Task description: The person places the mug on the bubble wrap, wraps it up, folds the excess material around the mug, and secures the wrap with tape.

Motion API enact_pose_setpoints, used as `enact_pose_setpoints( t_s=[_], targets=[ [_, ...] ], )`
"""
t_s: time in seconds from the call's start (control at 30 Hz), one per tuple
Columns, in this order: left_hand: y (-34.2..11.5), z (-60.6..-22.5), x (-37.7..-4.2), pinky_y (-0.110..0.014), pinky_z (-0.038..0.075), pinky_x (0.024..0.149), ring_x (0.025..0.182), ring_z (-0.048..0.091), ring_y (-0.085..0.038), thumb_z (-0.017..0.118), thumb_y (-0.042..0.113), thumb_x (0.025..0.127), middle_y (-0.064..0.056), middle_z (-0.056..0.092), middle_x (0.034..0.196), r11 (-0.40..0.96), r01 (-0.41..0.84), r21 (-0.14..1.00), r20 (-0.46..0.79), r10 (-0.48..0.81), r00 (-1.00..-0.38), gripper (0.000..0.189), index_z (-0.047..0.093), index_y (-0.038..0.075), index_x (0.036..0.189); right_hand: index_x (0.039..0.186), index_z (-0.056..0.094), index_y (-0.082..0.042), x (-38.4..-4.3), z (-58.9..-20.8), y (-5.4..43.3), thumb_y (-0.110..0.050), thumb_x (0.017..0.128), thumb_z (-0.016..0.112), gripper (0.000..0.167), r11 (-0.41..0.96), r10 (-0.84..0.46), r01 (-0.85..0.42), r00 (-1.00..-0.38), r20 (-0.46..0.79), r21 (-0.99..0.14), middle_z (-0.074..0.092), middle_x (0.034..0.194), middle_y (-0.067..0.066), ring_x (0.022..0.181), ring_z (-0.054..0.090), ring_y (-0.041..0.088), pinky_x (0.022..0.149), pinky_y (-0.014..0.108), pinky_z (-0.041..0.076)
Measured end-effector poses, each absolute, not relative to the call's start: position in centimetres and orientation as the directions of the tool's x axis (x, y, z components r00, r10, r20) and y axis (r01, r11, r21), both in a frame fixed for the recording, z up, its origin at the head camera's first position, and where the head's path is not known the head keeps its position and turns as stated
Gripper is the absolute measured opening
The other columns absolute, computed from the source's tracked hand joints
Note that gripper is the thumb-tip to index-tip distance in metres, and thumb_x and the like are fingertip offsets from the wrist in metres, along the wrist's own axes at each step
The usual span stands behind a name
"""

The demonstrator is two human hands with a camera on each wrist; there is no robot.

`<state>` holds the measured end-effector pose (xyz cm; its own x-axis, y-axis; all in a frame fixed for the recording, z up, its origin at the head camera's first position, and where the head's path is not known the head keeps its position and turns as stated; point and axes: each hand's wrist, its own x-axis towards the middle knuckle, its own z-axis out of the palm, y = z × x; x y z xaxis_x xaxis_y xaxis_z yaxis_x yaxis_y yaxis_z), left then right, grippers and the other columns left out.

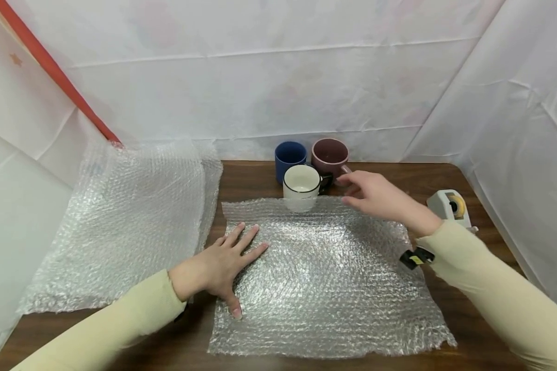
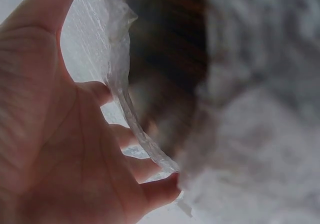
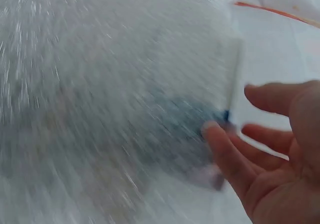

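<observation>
A sheet of bubble wrap [image 1: 325,288] lies in front of me on the wooden table. My left hand [image 1: 223,265], fingers spread, rests on its left edge; the left wrist view shows the palm and the sheet's edge [image 2: 131,116] by the fingers. At the far edge stands a white mug [image 1: 301,180] with a black rim and black handle; the wrap overlaps its lower part. My right hand [image 1: 373,193] is just right of that handle, fingers loosely bent and holding nothing. In the right wrist view the right hand [image 3: 270,159] appears beside the blurred wrap [image 3: 100,84].
Behind the white mug stand a blue mug [image 1: 290,157] and a mauve mug [image 1: 329,154]. More bubble wrap [image 1: 130,232] is layered on the left. A tape dispenser [image 1: 441,206] sits at the right. White cloth [image 1: 241,93] hangs behind the table, with a red strip [image 1: 58,72] at left.
</observation>
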<state>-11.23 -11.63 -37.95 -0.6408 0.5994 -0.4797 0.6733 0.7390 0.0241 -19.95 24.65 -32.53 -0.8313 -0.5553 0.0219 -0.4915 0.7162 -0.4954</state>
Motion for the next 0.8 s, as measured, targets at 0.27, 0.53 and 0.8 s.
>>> enact_pose_setpoints(
  t_s=[0.27, 0.53, 0.8],
  targets=[
    [-11.9, -38.1, -11.0, -0.059, 0.024, 0.115, 0.148, -0.008, -0.042, 0.070, 0.085, 0.046, -0.014, -0.013, 0.165, 0.737, 0.675, 0.045, -0.491, 0.605, -0.627, 0.146, 0.003, 0.026, 0.162, 0.147, 0.041, 0.000, -21.0, -35.6, 21.7, -0.009, 0.092, 0.071, 0.063, 0.750, -0.509, -0.471, -0.859, 0.051, -0.465, 0.037, 0.148, 0.016, 0.099, 0.066, 0.025, 0.083, 0.040, 0.056],
    [-12.0, -37.8, -11.0, -0.058, 0.023, 0.116, 0.148, -0.011, -0.041, 0.068, 0.087, 0.045, -0.012, -0.015, 0.164, 0.741, 0.671, 0.017, -0.497, 0.589, -0.637, 0.146, 0.002, 0.026, 0.161, 0.147, 0.042, 0.002, -21.4, -35.8, 20.5, -0.011, 0.088, 0.076, 0.069, 0.791, -0.464, -0.453, -0.882, 0.079, -0.412, 0.034, 0.140, 0.016, 0.087, 0.064, 0.021, 0.073, 0.037, 0.055],
    [-12.0, -37.8, -10.8, -0.057, 0.023, 0.116, 0.149, -0.009, -0.041, 0.068, 0.087, 0.045, -0.013, -0.014, 0.165, 0.748, 0.664, 0.013, -0.503, 0.579, -0.642, 0.147, 0.002, 0.026, 0.161, 0.133, 0.056, 0.003, -21.6, -35.9, 20.6, -0.018, 0.091, 0.075, 0.051, 0.772, -0.408, -0.372, -0.912, 0.047, -0.515, 0.045, 0.124, 0.017, 0.092, 0.059, 0.026, 0.078, 0.041, 0.051]
  ],
)
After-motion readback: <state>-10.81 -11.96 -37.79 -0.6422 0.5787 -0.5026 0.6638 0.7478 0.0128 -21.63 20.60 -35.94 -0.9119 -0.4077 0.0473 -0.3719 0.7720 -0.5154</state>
